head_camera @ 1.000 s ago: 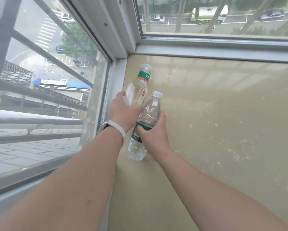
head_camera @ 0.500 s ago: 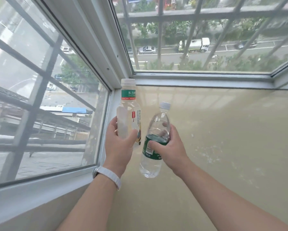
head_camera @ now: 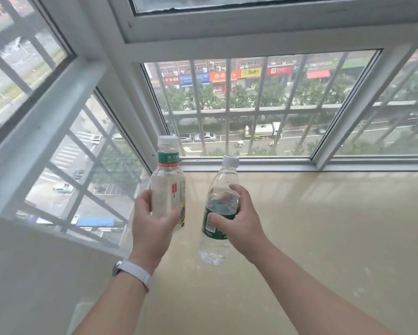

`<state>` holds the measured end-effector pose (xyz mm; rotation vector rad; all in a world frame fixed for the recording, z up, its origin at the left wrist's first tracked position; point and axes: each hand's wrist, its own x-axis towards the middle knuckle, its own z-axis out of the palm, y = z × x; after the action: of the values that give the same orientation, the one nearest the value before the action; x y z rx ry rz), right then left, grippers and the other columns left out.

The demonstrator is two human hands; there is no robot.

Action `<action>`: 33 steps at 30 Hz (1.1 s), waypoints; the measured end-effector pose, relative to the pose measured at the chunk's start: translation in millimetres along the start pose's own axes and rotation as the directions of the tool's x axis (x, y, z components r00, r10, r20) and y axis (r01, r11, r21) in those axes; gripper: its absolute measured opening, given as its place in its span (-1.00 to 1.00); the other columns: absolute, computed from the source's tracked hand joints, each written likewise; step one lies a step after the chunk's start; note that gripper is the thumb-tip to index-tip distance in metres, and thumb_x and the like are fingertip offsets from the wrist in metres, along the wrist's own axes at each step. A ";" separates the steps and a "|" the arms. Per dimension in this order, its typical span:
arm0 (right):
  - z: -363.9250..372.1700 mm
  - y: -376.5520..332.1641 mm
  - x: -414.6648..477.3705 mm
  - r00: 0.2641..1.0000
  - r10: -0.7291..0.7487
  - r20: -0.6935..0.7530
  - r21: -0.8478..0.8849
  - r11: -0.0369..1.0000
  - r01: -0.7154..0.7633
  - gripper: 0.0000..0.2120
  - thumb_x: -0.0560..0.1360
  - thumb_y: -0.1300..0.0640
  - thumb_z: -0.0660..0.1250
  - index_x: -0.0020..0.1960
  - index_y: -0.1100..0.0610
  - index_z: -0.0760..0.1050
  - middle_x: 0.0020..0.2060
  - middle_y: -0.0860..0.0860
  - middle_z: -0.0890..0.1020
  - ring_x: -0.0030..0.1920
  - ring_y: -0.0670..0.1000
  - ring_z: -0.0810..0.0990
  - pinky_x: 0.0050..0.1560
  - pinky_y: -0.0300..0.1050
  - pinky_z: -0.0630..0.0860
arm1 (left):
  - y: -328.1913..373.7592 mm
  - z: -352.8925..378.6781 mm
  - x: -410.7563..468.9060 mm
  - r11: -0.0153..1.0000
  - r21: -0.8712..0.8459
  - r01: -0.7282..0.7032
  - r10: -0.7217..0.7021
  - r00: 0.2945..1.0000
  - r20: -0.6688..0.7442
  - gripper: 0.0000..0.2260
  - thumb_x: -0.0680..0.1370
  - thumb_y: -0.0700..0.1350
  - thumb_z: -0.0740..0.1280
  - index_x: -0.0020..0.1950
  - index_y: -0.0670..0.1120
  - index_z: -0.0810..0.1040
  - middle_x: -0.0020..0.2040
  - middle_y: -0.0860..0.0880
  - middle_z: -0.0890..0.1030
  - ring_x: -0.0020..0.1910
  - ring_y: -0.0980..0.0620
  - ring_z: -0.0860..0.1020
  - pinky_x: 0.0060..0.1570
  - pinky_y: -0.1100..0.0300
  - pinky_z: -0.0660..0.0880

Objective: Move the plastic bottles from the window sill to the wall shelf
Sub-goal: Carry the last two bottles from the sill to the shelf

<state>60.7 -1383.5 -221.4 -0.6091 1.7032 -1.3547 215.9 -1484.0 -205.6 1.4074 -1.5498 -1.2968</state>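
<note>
My left hand (head_camera: 152, 223) is wrapped around the lower half of a clear squarish bottle (head_camera: 168, 182) with a white cap and a green neck band, held upright in the air. My right hand (head_camera: 237, 221) grips a rounder clear bottle (head_camera: 221, 197) with a white cap and a dark green label around its middle; it leans slightly to the right. Both bottles are lifted above the beige window sill (head_camera: 324, 226) and sit close together, apart from each other. A white band is on my left wrist. No wall shelf is in view.
White-framed windows with outer bars close the sill at the back (head_camera: 251, 105) and on the left (head_camera: 82, 165). A white window post (head_camera: 343, 117) rises at the right back. A pale wall (head_camera: 34, 274) lies below the left window.
Both hands lifted the bottles off the sill near the left corner and drew them back toward me. My view tilted up, showing more window and street.
</note>
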 end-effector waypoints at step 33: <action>-70.8 -52.0 -279.2 0.872 -0.279 -0.403 -0.277 0.945 0.174 -0.27 0.22 -0.01 0.49 0.30 -0.29 0.26 -0.01 -0.16 0.59 -0.07 -0.26 0.59 -0.06 -0.28 0.49 | 71.1 -18.6 -153.0 0.903 -0.381 -0.200 0.386 0.766 0.513 -0.33 0.24 -0.06 0.48 0.32 -0.12 0.40 0.17 -0.06 0.56 0.12 0.11 0.60 -0.07 0.15 0.60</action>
<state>138.4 -1139.2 -80.2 -0.6914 2.2367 -1.5562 241.4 -1345.0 -111.4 0.5445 -1.7599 -1.7668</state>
